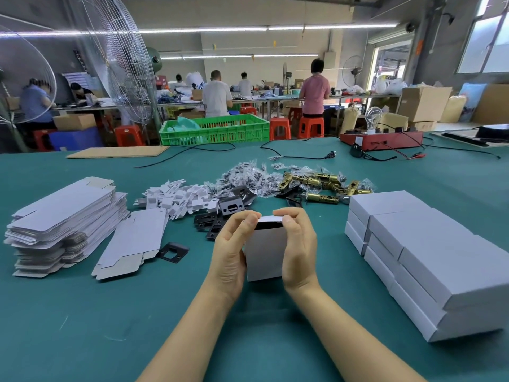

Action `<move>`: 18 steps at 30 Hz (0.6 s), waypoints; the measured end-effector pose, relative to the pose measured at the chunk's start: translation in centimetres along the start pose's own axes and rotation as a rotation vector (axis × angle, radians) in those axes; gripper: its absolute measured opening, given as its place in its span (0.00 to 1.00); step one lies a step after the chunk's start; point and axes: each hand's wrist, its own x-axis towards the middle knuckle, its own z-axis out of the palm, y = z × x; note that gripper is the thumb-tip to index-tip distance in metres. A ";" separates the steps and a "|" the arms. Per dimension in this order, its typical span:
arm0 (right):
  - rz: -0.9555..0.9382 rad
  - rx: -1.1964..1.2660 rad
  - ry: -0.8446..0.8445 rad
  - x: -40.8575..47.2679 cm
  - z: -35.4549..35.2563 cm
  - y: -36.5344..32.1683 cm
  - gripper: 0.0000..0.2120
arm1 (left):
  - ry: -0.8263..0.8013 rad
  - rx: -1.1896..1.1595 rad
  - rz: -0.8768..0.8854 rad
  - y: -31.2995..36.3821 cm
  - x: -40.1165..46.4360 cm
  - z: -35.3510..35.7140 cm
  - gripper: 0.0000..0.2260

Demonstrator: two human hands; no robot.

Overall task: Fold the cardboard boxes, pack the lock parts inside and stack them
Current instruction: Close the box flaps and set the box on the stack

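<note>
1. Nearest me, I'm watching both hands working one small white box (265,250), held upright just above the green table (82,326). The left hand (231,252) is gripping its left wall and the right hand (298,249) its right wall, thumbs pinching the top flap (271,218) down.
2. I'm guessing this is the closing step. Can't tell if parts are already inside. Next it's calling for tucking that flap in, then carrying the box right.
3. The stack of closed boxes (429,260) is sitting well to the right, with bare mat in between, so the path's looking open.
4. Left, flat box blanks (66,216) are piling up, one loose blank (135,244) beside them.
5. Just beyond the hands, black plates (234,206), white inserts (176,198), bagged screws (248,176) and brass latches (322,184) are crowding the far reach.
</note>
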 end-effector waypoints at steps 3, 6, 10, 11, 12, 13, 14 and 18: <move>-0.007 -0.043 0.015 -0.2 0.2 0.2 0.09 | 0.049 0.064 0.040 -0.2 -0.2 0.0 0.14; -0.047 -0.097 0.045 -0.7 0.5 0.5 0.14 | 0.079 0.187 0.120 -0.7 -0.5 -0.1 0.15; -0.070 -0.138 0.058 -1.0 0.7 0.7 0.17 | 0.065 0.298 0.229 -1.2 -0.9 -0.2 0.14; -0.074 -0.147 0.058 -1.1 0.7 0.7 0.17 | 0.063 0.322 0.255 -1.2 -0.9 -0.2 0.14; -0.085 -0.159 0.058 -1.1 0.7 0.7 0.16 | 0.061 0.343 0.278 -1.3 -1.0 -0.1 0.14; -0.105 -0.171 0.058 -1.1 0.7 0.7 0.15 | 0.060 0.364 0.300 -1.4 -1.0 -0.1 0.13; -0.129 -0.181 0.055 -1.0 0.7 0.8 0.14 | 0.062 0.386 0.319 -1.4 -1.0 0.0 0.13; -0.185 -0.211 0.037 -1.0 0.6 1.0 0.14 | 0.113 0.472 0.376 -1.9 -0.9 0.0 0.11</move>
